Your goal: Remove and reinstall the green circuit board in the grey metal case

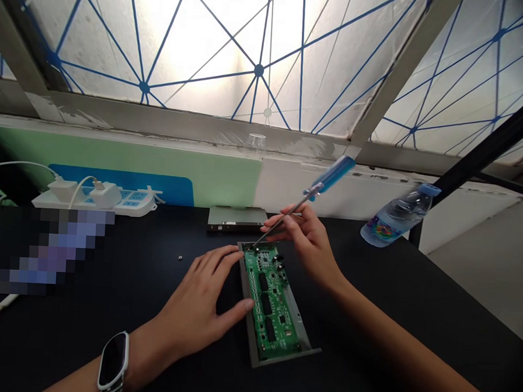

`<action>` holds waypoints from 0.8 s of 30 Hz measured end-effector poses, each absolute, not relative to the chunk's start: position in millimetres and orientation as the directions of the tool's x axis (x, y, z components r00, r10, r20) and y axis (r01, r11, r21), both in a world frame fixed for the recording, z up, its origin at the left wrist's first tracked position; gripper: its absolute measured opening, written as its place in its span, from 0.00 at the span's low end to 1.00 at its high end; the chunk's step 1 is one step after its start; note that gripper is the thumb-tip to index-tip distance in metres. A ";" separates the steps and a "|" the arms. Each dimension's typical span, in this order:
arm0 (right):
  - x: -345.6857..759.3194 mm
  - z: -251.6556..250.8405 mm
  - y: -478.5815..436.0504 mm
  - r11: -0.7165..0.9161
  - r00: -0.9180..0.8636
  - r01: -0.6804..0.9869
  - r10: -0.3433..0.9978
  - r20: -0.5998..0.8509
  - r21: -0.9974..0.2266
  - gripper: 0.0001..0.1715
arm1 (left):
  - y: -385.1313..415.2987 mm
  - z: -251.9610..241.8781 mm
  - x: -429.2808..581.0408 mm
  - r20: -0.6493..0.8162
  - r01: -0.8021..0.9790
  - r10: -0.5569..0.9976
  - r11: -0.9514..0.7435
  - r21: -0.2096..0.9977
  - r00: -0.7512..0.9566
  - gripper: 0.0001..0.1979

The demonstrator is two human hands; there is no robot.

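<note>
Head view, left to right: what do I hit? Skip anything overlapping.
White power strip → small round piece → green circuit board → clear plastic bottle with blue cap.

Free passage runs over the black tabletop (151, 284) between the white plastic power strip (138, 203) and the left hand (208, 292), while a slanting blue-handled screwdriver (315, 190) obstructs the far end of the green circuit board (277, 305).
</note>
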State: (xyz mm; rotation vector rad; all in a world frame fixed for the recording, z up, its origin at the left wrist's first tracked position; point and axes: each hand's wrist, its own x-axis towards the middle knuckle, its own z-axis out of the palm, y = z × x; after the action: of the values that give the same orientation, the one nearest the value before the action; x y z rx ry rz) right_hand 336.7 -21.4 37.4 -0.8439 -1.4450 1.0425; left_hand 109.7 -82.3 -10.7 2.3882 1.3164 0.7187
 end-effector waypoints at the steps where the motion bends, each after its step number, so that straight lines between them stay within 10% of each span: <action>1: 340.7 31.4 -25.1 0.336 -0.075 -0.100 0.936 0.344 -0.936 0.11 | -81.4 -10.6 110.0 0.323 0.685 0.850 -0.527 0.502 0.417 0.25; 11: 351.1 7.6 -48.8 -0.041 0.037 -0.422 0.997 -0.062 -0.906 0.27 | -74.2 -8.1 109.8 0.541 0.539 0.764 -0.638 0.550 0.352 0.07; 24: 330.6 6.9 -63.9 -0.058 -0.034 -0.430 0.998 -0.048 -0.901 0.28 | -73.4 -9.4 107.4 0.578 0.499 0.757 -0.643 0.581 0.303 0.03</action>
State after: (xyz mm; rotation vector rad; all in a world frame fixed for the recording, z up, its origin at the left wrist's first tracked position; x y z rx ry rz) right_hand 330.6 -63.9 6.9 -0.9006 -0.8634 1.4432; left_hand 107.4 -73.4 -9.4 2.2828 1.1387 1.2604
